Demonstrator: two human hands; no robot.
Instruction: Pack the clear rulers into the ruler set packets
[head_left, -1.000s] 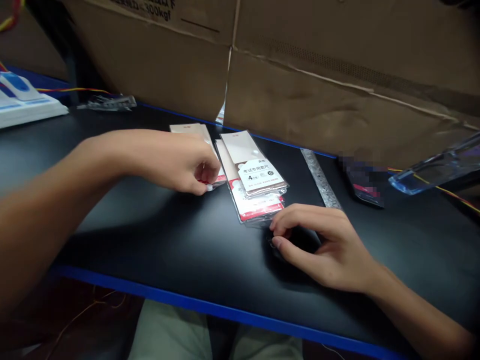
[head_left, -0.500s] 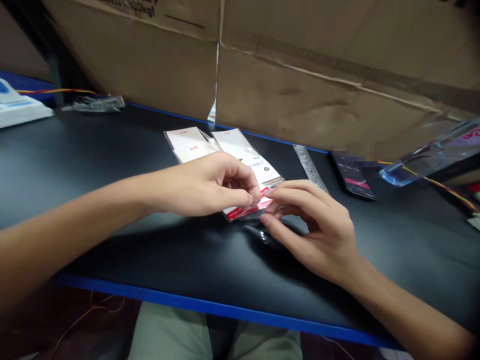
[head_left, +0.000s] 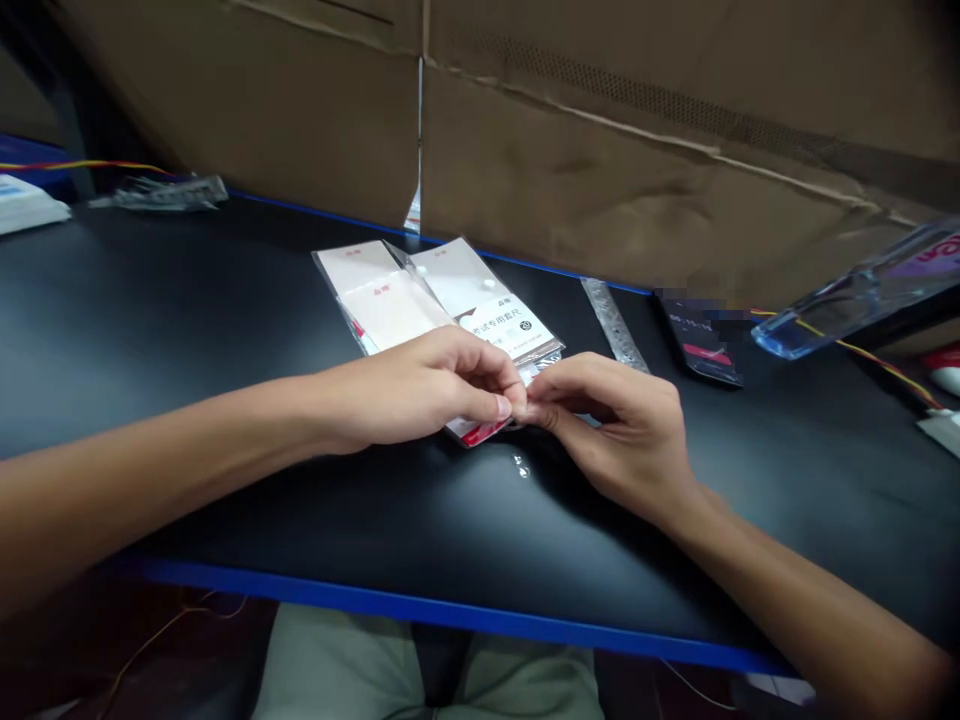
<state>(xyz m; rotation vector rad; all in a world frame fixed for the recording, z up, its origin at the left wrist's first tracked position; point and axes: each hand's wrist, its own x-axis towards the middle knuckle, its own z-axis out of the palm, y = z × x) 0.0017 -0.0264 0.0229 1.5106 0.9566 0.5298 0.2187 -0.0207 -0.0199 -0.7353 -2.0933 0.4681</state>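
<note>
our left hand (head_left: pixel 442 388) and right hand (head_left: pixel 634 430) with fingertips pinched together, we can't tell on what, shiny flat packets (head_left: pixel 501 322) reading "专用套尺" and "20", smooth black table (head_left: pixel 202 290)

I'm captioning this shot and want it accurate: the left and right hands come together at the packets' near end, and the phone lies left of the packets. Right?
Not quite: the head view shows the phone right of the packets. The left hand and right hand do come together there.
</note>
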